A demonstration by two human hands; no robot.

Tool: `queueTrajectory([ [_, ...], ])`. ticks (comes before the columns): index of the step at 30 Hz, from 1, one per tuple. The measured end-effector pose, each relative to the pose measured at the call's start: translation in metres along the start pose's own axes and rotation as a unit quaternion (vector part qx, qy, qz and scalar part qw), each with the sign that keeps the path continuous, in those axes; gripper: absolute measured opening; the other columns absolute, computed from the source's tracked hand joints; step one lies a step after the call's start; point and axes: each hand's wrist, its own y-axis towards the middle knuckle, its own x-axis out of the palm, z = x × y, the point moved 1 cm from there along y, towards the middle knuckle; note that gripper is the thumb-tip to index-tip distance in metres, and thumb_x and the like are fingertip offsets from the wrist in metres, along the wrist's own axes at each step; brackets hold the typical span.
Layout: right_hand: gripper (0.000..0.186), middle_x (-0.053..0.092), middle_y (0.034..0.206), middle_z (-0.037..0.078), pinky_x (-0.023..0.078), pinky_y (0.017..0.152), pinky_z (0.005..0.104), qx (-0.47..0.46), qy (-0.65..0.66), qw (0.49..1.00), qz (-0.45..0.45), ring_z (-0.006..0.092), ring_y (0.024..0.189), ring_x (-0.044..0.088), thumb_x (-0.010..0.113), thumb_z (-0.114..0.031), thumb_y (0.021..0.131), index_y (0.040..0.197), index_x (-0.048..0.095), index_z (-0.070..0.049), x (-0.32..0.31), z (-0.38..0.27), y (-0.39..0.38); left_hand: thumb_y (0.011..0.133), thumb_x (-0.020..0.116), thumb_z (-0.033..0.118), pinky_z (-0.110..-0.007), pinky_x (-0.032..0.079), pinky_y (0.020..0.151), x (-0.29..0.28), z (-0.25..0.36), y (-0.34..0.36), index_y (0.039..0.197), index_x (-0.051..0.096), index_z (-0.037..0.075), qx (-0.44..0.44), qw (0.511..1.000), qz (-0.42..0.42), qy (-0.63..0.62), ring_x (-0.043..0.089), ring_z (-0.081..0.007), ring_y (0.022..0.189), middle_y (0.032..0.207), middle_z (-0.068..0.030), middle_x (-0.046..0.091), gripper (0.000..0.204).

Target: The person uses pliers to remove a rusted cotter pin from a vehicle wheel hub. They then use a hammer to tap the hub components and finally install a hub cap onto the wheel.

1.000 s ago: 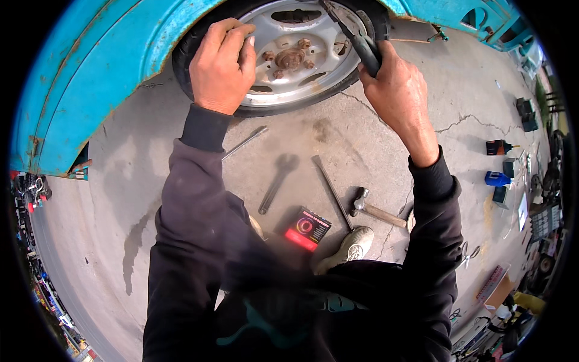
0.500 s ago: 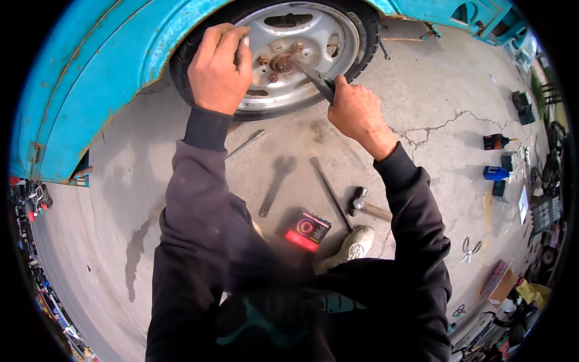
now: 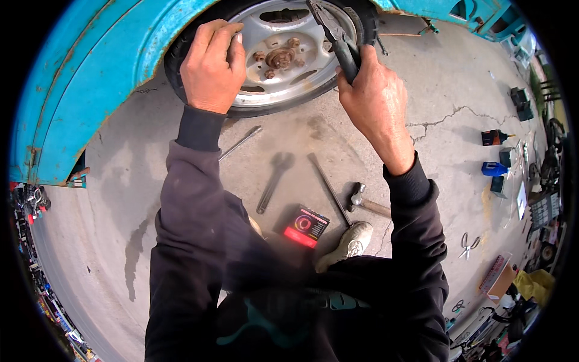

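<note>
A silver wheel (image 3: 313, 90) with a black tyre stands under a turquoise vehicle body (image 3: 102, 66). Its rusty hub (image 3: 280, 58) is ringed by several rusty bolts. My right hand (image 3: 377, 99) grips dark-handled pliers (image 3: 345, 53) at the wheel's right side, their jaws pointing up and left, clear of the hub. Over the left part of the rim, my left hand (image 3: 212, 69) is closed, thumb against curled fingers. Whatever it may pinch is too small to make out.
On the concrete lie a wrench (image 3: 275, 181), a long bar (image 3: 329, 187), a metal rod (image 3: 240, 142), a hammer (image 3: 371, 204) and a black-and-red box (image 3: 306, 225). My shoe (image 3: 350, 244) touches the bar's near end. Scissors (image 3: 468, 245), a blue bottle (image 3: 494, 171) and boxes sit at right.
My right hand has drawn the pliers away from the hub, up and to the right, and the jaws now point upward. The left hand keeps its pose, shifting only slightly in view.
</note>
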Motion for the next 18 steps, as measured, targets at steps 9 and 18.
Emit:
queueTrajectory([
  [9, 0.03, 0.071, 0.079, 0.021, 0.056, 0.072, 0.0528, 0.007, 0.063, 0.997, 0.04, 0.0449, 0.079, 0.07, 0.073, -0.015, 0.082, 0.106, 0.059, -0.002, 0.02, 0.004, -0.008, 0.086, 0.072, 0.005, -0.036, 0.057, 0.073, -0.001, 0.004, -0.001, 0.103, 0.073, 0.01, -0.002, 1.0, -0.004, 0.004, 0.069, -0.0247, 0.087, 0.105, -0.0032, 0.066, 0.017],
  [18, 0.033, 0.072, 0.088, 0.021, 0.056, 0.071, 0.0509, 0.035, 0.094, 0.994, 0.039, 0.0435, 0.08, 0.071, 0.072, -0.01, 0.082, 0.11, 0.057, 0.0, 0.019, 0.002, -0.01, 0.091, 0.071, 0.006, -0.035, 0.058, 0.078, -0.005, 0.002, 0.0, 0.106, 0.075, 0.008, -0.013, 1.0, -0.024, 0.013, 0.07, -0.0229, 0.09, 0.111, -0.0069, 0.069, 0.016],
])
